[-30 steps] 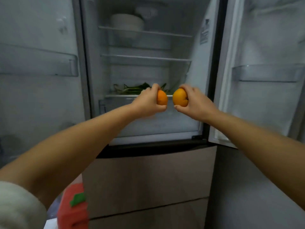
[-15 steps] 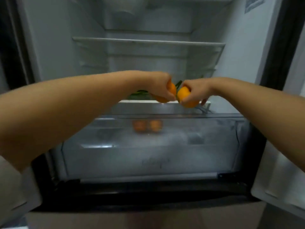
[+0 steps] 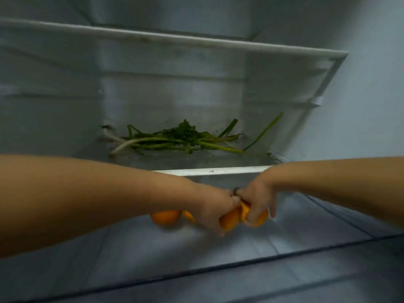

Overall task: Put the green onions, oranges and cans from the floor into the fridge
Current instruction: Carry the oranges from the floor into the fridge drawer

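Both my hands reach down into the clear fridge drawer (image 3: 328, 217). My left hand (image 3: 213, 212) grips one orange (image 3: 228, 220). Beside it, touching it, my right hand (image 3: 256, 200) grips another orange (image 3: 260, 218). Further oranges (image 3: 166, 218) lie in the drawer just left of my left hand, partly hidden behind my wrist. A bunch of green onions (image 3: 175, 139) lies on the glass shelf (image 3: 214, 171) above and behind the drawer. No cans are in view.
A second shelf (image 3: 175, 39) spans the fridge above the green onions. The fridge's white side walls close in left and right. The drawer's front rim (image 3: 218, 267) runs across the bottom of the view.
The view has come closer into the fridge. Both hands have dropped from shelf height down into the drawer, each still holding its orange.
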`<control>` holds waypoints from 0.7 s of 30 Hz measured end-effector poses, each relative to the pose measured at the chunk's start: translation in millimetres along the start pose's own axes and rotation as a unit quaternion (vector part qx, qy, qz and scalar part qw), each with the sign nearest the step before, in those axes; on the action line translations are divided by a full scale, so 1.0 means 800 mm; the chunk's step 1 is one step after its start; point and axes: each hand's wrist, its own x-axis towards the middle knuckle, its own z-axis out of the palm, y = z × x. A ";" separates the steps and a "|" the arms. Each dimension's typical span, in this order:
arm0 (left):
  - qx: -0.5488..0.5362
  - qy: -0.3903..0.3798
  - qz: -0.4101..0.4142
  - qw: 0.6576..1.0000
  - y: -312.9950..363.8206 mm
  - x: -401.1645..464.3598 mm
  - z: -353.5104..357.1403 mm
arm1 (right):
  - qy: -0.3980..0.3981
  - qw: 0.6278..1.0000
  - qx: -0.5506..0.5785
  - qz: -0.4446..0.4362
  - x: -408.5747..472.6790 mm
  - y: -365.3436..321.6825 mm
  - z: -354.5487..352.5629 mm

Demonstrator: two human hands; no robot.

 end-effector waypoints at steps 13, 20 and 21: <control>-0.017 -0.084 -0.056 0.995 -0.010 0.011 0.014 | -0.008 0.999 0.034 0.037 -0.004 -0.003 -0.009; -0.033 -0.116 -0.140 0.983 0.010 -0.073 -0.082 | 0.028 0.999 0.020 0.010 -0.111 -0.021 -0.044; -0.048 -0.091 -0.151 0.983 0.016 -0.091 -0.094 | 0.054 0.998 0.012 -0.009 -0.128 -0.026 -0.044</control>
